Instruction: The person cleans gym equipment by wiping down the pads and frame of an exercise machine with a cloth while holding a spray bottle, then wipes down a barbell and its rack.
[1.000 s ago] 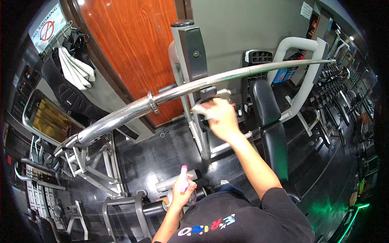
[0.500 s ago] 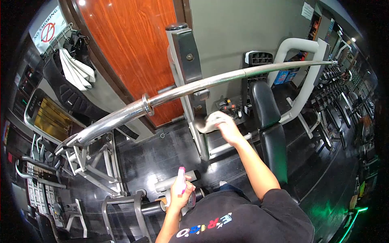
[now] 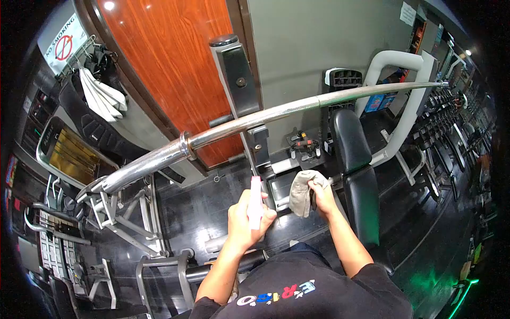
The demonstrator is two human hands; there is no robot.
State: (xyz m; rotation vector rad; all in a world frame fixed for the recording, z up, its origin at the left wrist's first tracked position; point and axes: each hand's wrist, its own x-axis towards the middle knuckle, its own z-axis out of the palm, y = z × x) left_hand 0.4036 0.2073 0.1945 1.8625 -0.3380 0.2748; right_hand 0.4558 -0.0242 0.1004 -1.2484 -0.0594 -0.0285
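Note:
My left hand (image 3: 240, 223) is wrapped round a spray bottle (image 3: 255, 204) with a white and pink head; its lower part is hidden by my hand and body. In my right hand (image 3: 323, 198) a folded grey cloth (image 3: 301, 196) hangs from closed fingers. The two hands are apart, in front of my chest. Beyond and above them a shiny metal barbell (image 3: 281, 111) runs across the view, touched by neither hand. It lies across an upright post (image 3: 239, 80) with a black face.
A black padded bench (image 3: 351, 143) stands right of my right hand. Small items sit on a low base (image 3: 304, 144) behind the post. White towels (image 3: 101, 93) hang at the left. Dumbbell racks (image 3: 438, 117) line the right, and a roller-padded frame (image 3: 183, 274) is at lower left.
My left hand has risen and moved right with the spray bottle. My right hand has come down and to the right with the cloth, away from the post.

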